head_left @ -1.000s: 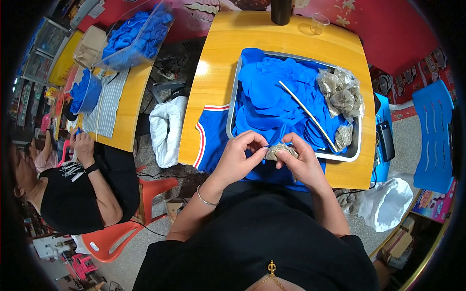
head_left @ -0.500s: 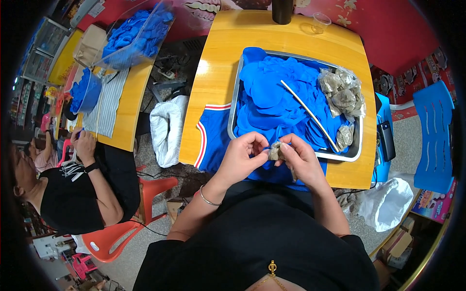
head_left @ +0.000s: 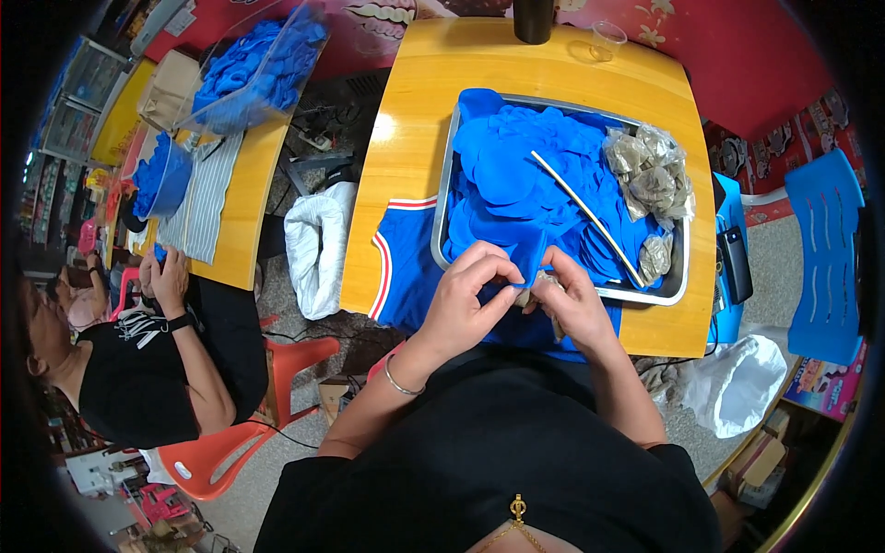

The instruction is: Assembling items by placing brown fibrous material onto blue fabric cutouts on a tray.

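Observation:
Over the near edge of a metal tray (head_left: 684, 276), my left hand (head_left: 468, 297) pinches a thin blue piece (head_left: 528, 254) between thumb and forefinger, its flap standing up. Close beside it, my right hand (head_left: 576, 309) is closed around a small greyish-tan bundle (head_left: 525, 298), mostly hidden by the fingers. Many flat, rounded blue pieces (head_left: 502, 170) are heaped in the tray. A pale stick (head_left: 590, 217) lies slanting across the heap. Clear plastic bags of greyish-tan stuff (head_left: 650, 175) sit at the tray's right side.
A blue jersey with white-and-red trim (head_left: 406, 253) lies left of the tray. A dark cylinder (head_left: 534, 20) and a clear cup (head_left: 607, 41) stand at the table's far edge. White sacks (head_left: 318, 249) flank the table. At left, another person (head_left: 138, 369) works at a second table.
A blue piece now rises between my hands, pinched by my left fingers. The tan bundle, more visible before, is now largely covered. The other person's hands moved slightly.

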Tool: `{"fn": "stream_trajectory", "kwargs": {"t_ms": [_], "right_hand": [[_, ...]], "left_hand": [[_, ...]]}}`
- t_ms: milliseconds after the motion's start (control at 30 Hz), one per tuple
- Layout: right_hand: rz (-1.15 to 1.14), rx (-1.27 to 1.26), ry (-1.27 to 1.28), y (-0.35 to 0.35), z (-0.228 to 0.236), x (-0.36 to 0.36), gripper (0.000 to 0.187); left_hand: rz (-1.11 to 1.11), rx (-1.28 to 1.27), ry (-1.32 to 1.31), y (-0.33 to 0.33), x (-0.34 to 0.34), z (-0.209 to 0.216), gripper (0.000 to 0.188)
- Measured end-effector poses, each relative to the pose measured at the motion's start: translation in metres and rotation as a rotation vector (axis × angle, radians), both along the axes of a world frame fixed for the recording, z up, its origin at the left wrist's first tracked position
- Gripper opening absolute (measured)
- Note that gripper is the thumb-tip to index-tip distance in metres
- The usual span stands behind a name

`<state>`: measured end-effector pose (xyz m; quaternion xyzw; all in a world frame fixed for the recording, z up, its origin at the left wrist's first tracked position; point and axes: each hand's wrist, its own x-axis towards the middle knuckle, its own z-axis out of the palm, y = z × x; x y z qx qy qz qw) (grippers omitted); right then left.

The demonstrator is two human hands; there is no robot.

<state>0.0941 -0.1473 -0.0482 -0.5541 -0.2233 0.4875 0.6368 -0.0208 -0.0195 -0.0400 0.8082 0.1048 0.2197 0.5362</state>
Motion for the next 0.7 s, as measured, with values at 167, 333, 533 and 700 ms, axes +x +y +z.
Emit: {"fn": "stream_trajectory", "kwargs": {"t_ms": [167,333,533,700], "right_hand": [[-0.037,0.007,0.108,0.001,0.003,-0.001,0.012],[-0.03,-0.031,0.272,-0.001,0.002,-0.003,0.017],[0.038,0.075,-0.229,-0.002,0.001,-0.003,0.029],[0.018,-0.077,-0.346,-0.003,0.007,-0.002,0.025]], "left_hand": [[-0.031,0.054,-0.049,0.003,0.0,-0.002,0.009],[-0.098,-0.145,-0.005,0.009,-0.004,-0.002,0.009],[-0.064,-0.531,-0.013,0.011,-0.005,-0.009,0.009],[-0.071,-0.58,0.001,0.012,-0.004,-0.004,0.008]]}}
